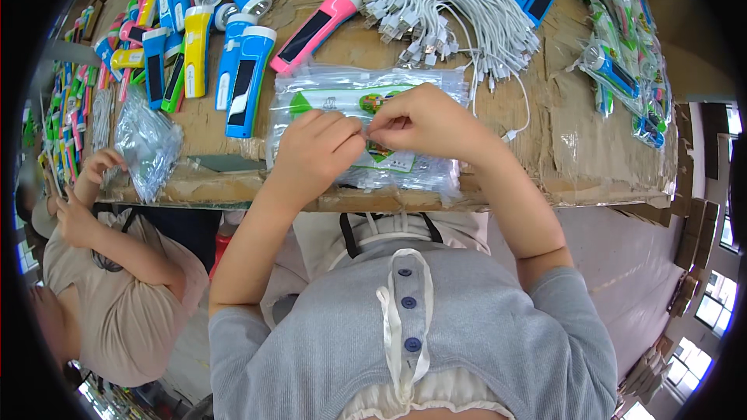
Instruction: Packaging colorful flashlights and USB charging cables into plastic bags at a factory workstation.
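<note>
Both my hands meet over a stack of clear plastic bags (289,126) with a green and white printed panel, lying flat near the table's front edge. My left hand (320,152) is closed, its thumb and fingertips pressed together just left of the panel's middle. My right hand (420,123) pinches with its thumb and forefinger, almost touching the left fingertips. Whatever sits between the fingers is too small and too covered to make out. Just beyond the bags lies a pink flashlight (317,29), and a blue flashlight (250,82) rests to their left.
A bundle of white charging cables (467,15) lies behind the bags, one reaching toward my right forearm. More flashlights, among them a yellow one (196,54), crowd the far left. Bagged flashlights (622,70) are piled at right. A co-worker (117,264) sits at left beside loose bags (148,144).
</note>
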A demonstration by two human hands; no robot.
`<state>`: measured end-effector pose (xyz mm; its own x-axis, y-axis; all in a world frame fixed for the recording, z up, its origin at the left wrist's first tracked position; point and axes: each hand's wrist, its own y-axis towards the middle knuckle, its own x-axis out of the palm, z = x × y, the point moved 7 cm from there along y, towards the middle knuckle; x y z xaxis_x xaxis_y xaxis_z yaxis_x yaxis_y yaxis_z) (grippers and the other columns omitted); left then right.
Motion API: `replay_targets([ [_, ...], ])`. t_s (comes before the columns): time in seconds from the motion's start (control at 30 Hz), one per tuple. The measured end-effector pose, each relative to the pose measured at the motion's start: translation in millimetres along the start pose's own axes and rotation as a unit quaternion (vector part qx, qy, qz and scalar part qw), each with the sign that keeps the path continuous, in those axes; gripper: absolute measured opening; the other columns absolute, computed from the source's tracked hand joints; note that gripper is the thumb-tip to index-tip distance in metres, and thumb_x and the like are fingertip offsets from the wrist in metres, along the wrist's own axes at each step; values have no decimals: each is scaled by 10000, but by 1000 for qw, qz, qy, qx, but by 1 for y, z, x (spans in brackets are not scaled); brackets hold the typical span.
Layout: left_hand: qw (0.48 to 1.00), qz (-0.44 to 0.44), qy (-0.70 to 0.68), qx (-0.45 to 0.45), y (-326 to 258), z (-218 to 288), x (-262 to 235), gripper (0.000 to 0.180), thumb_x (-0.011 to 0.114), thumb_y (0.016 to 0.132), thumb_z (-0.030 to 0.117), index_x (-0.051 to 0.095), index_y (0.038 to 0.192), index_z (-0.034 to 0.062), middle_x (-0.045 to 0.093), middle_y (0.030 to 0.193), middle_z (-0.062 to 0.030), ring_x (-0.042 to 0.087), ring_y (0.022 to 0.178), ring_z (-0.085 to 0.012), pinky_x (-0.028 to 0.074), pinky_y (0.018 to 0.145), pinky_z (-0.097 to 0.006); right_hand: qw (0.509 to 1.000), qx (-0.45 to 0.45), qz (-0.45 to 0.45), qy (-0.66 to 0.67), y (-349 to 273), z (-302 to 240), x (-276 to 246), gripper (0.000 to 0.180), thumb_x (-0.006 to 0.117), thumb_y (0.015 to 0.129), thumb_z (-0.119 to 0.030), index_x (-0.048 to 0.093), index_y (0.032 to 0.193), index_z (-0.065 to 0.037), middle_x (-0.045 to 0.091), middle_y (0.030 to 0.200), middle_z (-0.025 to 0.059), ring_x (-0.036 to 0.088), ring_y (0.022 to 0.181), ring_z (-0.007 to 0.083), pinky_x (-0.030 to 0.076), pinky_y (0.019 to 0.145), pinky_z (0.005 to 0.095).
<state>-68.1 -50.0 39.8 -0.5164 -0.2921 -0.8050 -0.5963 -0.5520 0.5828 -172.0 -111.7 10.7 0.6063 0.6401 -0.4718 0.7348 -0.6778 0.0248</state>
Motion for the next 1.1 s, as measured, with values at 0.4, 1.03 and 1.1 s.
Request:
replay_targets([
  [0.4,998,14,53,-20,2,-8,-3,141,581,620,137,540,748,95,512,858,-30,516,844,-207,416,700,-318,982,-7,67,-179,8,-6,7,109,629,696,-144,608,748,-50,605,694,94,609,651,248,478,592,336],
  [1.03,871,138,54,-468,-44,-45,-44,398,723,694,132,569,1058,85,482,930,-130,493,838,-312,403,744,-391,808,276,394,-340,-119,67,-120,244,648,796,-207,587,963,-40,635,773,112,620,692,277,482,652,348],
  [1.1,894,47,36,-443,-44,-59,-41,471,732,691,137,557,1127,95,475,1009,-175,501,877,-329,416,764,-397,824,258,393,-318,-126,50,-123,199,621,828,-188,595,948,-32,642,743,94,632,657,218,489,629,312],
])
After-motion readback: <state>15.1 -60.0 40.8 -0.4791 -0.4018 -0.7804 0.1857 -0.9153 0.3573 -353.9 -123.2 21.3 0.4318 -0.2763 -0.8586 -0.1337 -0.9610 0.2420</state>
